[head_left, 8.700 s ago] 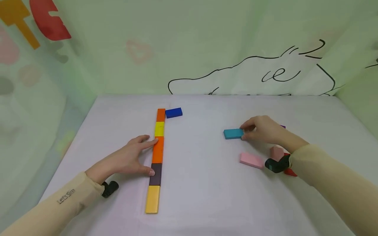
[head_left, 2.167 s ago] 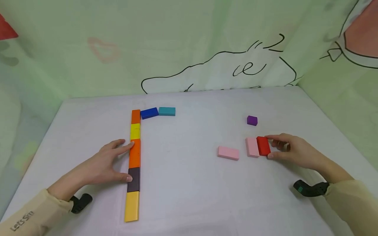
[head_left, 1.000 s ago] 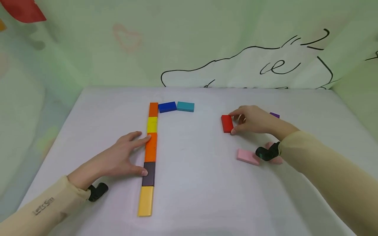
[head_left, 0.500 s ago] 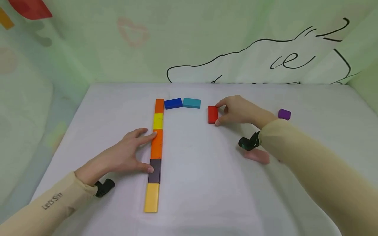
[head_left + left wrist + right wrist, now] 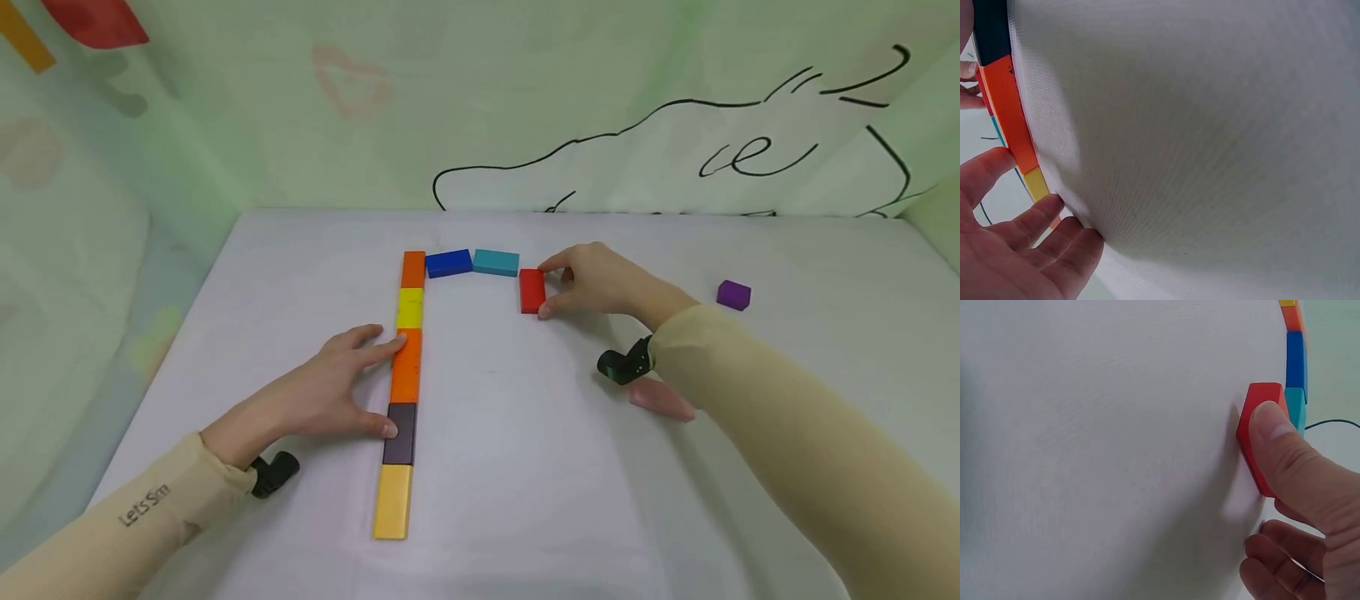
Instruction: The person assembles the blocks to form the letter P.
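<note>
My right hand [image 5: 600, 282] pinches a red block [image 5: 532, 292] between thumb and fingers. In the head view the block lies lengthwise, close to the near right corner of the teal block [image 5: 497, 262]. A blue block [image 5: 448, 263] adjoins the teal one on the left. My left hand [image 5: 322, 392] rests at a straight column of blocks, index fingertip on the long orange block [image 5: 406, 367] and thumb on the dark purple-grey block [image 5: 400, 435]. A yellow block [image 5: 410, 308] and a shorter orange block [image 5: 414, 269] continue the column away from me; a tan block [image 5: 393, 502] ends it nearest me.
A small purple block [image 5: 733, 295] stands on the right side of the white table [image 5: 495, 467]. Partly under my right sleeve lies a pink block [image 5: 662, 398]; the other pink one is hidden. A pale green cloth [image 5: 480, 100] with drawings closes off the back.
The teal block, earlier in my right hand, now lies beside the blue one. My right hand has brought the red block leftward from beside a pink block. My left hand stays at the column.
</note>
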### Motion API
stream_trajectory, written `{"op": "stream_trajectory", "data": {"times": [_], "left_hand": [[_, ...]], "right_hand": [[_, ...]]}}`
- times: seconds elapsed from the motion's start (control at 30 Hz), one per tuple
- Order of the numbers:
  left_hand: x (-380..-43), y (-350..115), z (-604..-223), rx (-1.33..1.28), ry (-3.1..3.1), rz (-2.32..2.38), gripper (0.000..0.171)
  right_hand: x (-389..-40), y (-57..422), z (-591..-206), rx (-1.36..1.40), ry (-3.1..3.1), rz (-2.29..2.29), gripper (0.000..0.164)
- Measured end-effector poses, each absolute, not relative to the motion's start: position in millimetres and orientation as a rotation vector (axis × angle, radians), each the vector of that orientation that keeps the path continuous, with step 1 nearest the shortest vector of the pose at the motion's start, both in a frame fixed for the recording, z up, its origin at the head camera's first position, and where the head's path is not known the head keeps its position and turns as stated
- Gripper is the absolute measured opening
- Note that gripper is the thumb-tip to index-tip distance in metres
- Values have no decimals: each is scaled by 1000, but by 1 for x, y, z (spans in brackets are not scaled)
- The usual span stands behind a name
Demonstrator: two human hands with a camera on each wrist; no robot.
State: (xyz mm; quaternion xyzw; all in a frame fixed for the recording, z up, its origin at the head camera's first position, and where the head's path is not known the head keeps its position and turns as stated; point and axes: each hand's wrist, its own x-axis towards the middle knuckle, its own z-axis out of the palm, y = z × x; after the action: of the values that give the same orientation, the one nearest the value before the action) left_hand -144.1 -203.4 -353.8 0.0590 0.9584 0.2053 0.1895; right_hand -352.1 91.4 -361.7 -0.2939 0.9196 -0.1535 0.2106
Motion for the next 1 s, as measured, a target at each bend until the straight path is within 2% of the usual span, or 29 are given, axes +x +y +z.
{"op": "stream_trajectory", "data": {"times": [1.0], "left_hand": [[-144,-203,-353,160,2699,583,99]], "right_hand": [[-356,86,-362,-801,2580,-439,70]]}}
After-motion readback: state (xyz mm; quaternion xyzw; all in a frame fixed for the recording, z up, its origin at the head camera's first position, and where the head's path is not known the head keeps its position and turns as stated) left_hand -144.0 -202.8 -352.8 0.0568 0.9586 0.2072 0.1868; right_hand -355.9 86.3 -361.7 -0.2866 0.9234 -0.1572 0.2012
